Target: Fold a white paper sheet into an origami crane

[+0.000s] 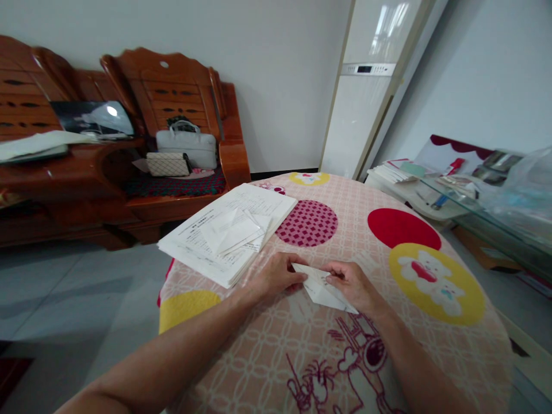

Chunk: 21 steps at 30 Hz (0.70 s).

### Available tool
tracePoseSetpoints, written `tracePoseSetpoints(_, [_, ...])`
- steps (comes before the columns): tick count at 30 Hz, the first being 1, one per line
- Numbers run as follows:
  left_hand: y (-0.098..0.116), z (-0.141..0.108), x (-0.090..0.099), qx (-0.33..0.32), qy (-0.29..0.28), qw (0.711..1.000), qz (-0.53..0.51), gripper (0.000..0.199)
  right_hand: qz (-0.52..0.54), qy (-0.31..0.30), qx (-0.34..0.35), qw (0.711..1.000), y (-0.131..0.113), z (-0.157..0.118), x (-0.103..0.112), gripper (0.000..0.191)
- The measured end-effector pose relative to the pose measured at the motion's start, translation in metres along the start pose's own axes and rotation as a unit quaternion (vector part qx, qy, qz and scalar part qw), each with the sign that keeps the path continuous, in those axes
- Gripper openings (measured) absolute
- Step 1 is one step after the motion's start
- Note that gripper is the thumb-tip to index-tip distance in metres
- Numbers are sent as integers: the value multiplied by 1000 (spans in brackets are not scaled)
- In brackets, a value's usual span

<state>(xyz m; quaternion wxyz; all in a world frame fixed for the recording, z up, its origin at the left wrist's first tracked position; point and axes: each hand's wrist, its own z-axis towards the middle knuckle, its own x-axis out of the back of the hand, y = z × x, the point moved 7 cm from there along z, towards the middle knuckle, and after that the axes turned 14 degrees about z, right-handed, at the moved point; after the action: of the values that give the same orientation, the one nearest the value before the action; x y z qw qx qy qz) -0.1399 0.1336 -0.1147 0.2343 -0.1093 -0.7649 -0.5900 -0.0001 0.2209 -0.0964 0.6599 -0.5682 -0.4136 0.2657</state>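
A small folded sheet of white paper (pixel 324 292) with faint print is held between my two hands, just above or on the patterned tablecloth. My left hand (pixel 282 272) pinches its left corner with thumb and fingers. At the upper right edge, my right hand (pixel 350 283) grips the paper with thumb and bent fingers. The paper's pointed end sticks out below the right hand. Left of my hands lies a stack of printed sheets (pixel 194 253), with several folded white paper pieces (pixel 241 230) on top.
The round table's tablecloth (pixel 241 356) has large coloured dots. Behind on the left, a wooden chair (pixel 181 86) holds a grey bag (pixel 190 148) and a quilted purse (pixel 167 164). At right, a glass shelf (pixel 474 210) carries papers and plastic. A white air conditioner (pixel 360 109) stands in the corner.
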Motion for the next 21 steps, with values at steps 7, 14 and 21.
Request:
tracePoseSetpoints(7, [8, -9, 17, 11, 11, 967, 254, 24, -68, 65, 12, 995, 3, 5, 0, 30])
tracePoseSetpoints(14, [13, -13, 20, -21, 33, 894, 447, 31, -98, 58, 79, 990, -1, 8, -9, 30])
tracePoseSetpoints(21, [32, -24, 24, -111, 94, 860, 489, 36, -220, 82, 184, 954, -15, 3, -16, 27])
